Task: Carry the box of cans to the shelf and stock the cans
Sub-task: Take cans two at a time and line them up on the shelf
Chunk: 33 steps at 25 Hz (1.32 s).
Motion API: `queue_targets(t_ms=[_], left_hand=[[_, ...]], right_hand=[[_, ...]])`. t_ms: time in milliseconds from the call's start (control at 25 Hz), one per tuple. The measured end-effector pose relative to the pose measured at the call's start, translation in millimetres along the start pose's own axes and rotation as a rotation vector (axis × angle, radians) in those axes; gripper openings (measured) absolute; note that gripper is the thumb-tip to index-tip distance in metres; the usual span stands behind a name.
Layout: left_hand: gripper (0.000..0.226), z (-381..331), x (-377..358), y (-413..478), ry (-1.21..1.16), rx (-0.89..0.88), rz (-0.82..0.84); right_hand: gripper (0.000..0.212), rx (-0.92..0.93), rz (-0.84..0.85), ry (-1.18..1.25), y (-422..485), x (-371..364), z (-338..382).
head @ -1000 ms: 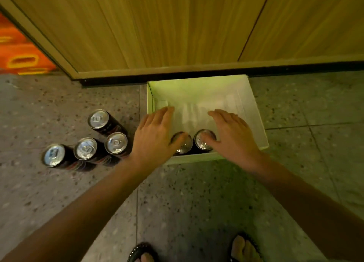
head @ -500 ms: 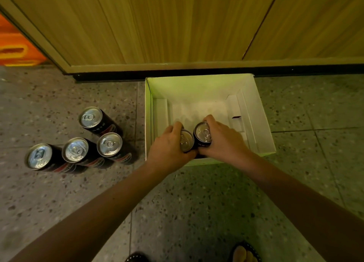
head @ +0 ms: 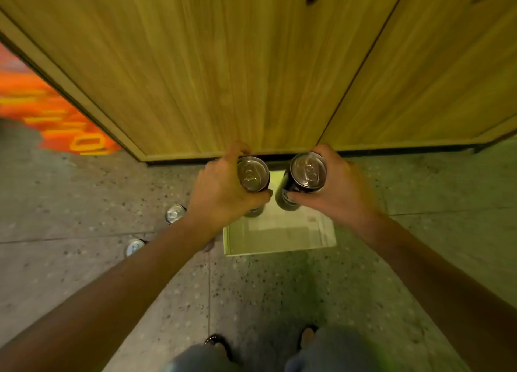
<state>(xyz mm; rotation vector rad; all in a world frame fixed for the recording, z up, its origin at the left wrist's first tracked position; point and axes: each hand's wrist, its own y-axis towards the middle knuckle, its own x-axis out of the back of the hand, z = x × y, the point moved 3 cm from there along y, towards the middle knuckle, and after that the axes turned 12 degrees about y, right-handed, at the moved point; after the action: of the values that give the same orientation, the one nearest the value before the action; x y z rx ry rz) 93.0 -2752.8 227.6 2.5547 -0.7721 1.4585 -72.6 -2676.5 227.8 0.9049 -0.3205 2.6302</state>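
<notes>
Lifted out of the white box (head: pixel 279 240) since a second ago: two dark cans. Left hand (head: pixel 223 192) wrapping left can (head: pixel 253 174), right hand (head: pixel 338 189) wrapping right can (head: pixel 307 170), above box. Probably rigid, slick, fairly heavy; best gripped mid-wall. At eight o'clock, floor cans (head: pixel 174 213).

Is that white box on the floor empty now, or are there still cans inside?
Empty, as far as shows: the white box has a bare bottom where visible, though its far end is hidden behind the left hand and right hand, each holding a can.
</notes>
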Motion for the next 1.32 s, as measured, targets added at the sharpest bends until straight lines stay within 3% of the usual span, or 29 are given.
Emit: queue_targets(t_ms=[360,640,960,1320], left_hand=[[0.063,-202.2,338.0,-44.5,-0.022,-0.081,-0.066],[0.054,-309.7,516.9,-68.5,-0.019,-0.264,-0.201],[0.077,-394.0,602.1,-39.3,-0.212,-0.287,-0.359],[0.081,-443.9,611.8,78.2,-0.285,-0.192,-0.434]], right_hand=[[0.070,0.092,-0.030,0.134,-30.2,230.5,302.3],[0.063,0.234,-0.117,0.193,-35.9,364.2,474.5],[0.073,0.211,-0.210,0.332,-13.1,451.0,544.3],[0.065,0.328,-0.229,0.411,104.5,511.2,547.0]])
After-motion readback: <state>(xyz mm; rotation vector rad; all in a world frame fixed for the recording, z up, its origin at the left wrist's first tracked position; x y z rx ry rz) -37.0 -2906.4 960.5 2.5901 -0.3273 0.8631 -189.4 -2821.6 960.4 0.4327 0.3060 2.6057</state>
